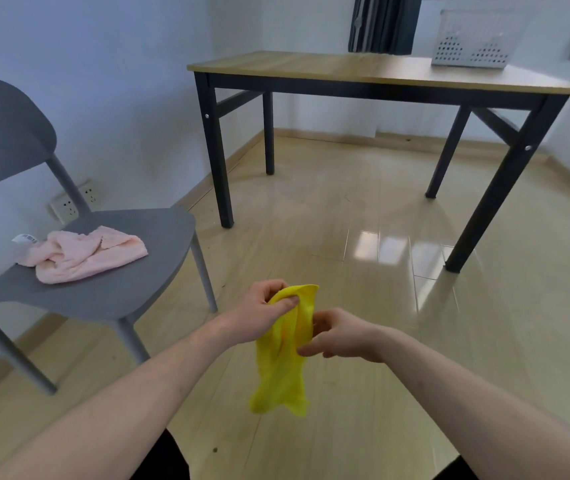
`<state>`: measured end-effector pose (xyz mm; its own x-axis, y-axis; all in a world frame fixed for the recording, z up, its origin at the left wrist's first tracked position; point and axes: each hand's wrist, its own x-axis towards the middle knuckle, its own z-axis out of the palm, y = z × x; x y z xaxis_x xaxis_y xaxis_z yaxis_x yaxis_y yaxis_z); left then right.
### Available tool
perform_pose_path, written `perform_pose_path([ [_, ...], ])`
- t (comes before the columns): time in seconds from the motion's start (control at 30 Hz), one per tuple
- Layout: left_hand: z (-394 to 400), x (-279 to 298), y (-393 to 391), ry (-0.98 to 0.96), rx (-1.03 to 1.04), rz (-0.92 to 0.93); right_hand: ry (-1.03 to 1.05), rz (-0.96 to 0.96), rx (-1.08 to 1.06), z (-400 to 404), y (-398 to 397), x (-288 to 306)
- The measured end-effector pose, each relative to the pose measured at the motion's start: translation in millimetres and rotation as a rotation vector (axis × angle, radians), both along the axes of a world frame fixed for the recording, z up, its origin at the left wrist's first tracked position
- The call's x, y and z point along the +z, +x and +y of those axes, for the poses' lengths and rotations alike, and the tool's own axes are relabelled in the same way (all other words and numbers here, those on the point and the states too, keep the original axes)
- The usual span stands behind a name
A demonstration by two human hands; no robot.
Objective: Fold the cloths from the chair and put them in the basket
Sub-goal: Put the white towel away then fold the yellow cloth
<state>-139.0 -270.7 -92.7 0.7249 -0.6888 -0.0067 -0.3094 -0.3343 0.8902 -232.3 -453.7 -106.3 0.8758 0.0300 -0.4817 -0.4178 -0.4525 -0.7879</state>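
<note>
While both hands (263, 306) (337, 336) pinch a yellow cloth (283, 351), a basket (474, 39) sits on the wooden table (328, 69).

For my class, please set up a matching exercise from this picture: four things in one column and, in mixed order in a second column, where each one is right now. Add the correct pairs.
Column 1
1. crumpled pink cloth
2. yellow cloth
3. white perforated plastic basket
4. white wall socket

Column 2
A. on the wooden-topped table with black legs
B. hanging between the left hand and the right hand
C. on the wall behind the chair
D. on the seat of the grey chair

Pairs: 1-D, 2-B, 3-A, 4-C
</note>
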Motion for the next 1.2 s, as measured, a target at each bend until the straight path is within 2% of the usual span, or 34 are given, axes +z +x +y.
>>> perform_pose_path([
  [0.07, 1, 1, 1, -0.019, 0.013, 0.016, -0.058, 0.004, 0.023, 11, 5, -6],
  [0.17, 7, 5, 8, -0.1, 0.144, 0.093, -0.151, 0.004, 0.028, 18, 14, -11],
  [0.27, 17, 5, 22, -0.054, 0.289, 0.139, -0.179, 0.025, 0.0, 14, 21, -14],
  [0.37, 33, -1, 34, 0.02, 0.3, 0.062, -0.209, 0.0, -0.07, 5, 34, -12],
  [0.47, 45, -9, 41, 0.197, 0.246, -0.05, -0.275, -0.149, -0.137, 2, 46, -9],
  [0.57, 50, -18, 48, 0.299, 0.197, -0.137, -0.416, -0.2, -0.064, -5, 50, -11],
  [0.77, 55, -28, 62, 0.293, 0.268, -0.168, -0.598, 0.061, 0.133, -34, 41, -22],
  [0.87, 56, -36, 66, 0.368, 0.29, -0.194, -0.63, 0.094, 0.064, -47, 39, -27],
  [1.2, 42, -43, 71, 0.476, 0.341, -0.359, -0.642, -0.045, -0.243, -67, 45, -34],
])
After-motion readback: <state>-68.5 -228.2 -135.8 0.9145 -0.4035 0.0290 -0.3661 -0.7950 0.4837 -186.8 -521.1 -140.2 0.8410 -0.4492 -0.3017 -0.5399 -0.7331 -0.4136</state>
